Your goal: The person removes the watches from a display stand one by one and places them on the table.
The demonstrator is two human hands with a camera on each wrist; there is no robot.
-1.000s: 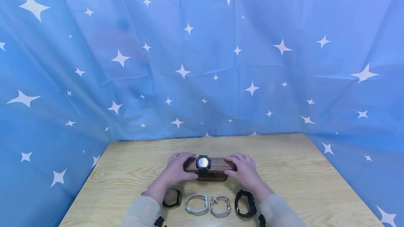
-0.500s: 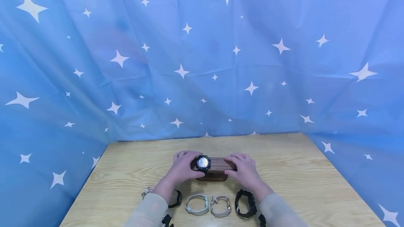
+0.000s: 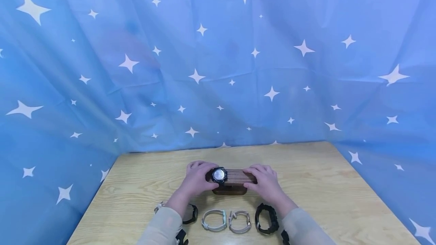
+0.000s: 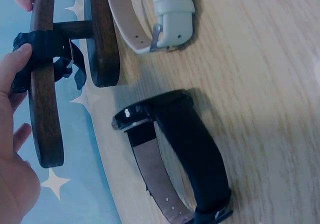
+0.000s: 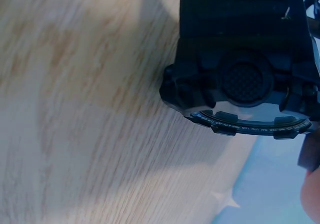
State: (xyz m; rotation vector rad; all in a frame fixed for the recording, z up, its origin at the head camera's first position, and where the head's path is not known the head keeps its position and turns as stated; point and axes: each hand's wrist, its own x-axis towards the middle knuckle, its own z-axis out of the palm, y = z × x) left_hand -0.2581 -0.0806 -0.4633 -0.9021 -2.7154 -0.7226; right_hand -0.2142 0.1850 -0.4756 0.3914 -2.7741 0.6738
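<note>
A black wristwatch with a pale round dial [image 3: 219,175] is strapped round the bar of a dark wooden watch stand [image 3: 235,177], left of its middle. My left hand [image 3: 197,179] pinches this watch; in the left wrist view its thumb [image 4: 19,58] presses on the watch's side, with the other fingers partly hidden behind the bar. My right hand [image 3: 265,180] grips the stand bar's right end, thumb in front and fingers over the top. Only a bit of the right hand [image 5: 312,196] shows in the right wrist view.
In front of the stand several watches lie on the wooden table [image 3: 136,192]: a chunky black one [image 3: 272,220], one with a pinkish strap [image 3: 240,230], a pale mint one [image 3: 214,229], a slim black one [image 3: 195,214] and a pale one [image 3: 158,207] partly behind the left forearm. A starry blue curtain stands behind.
My left hand has moved right, from the bar's left end to the watch on it. The right hand keeps its grip on the bar's right end.
</note>
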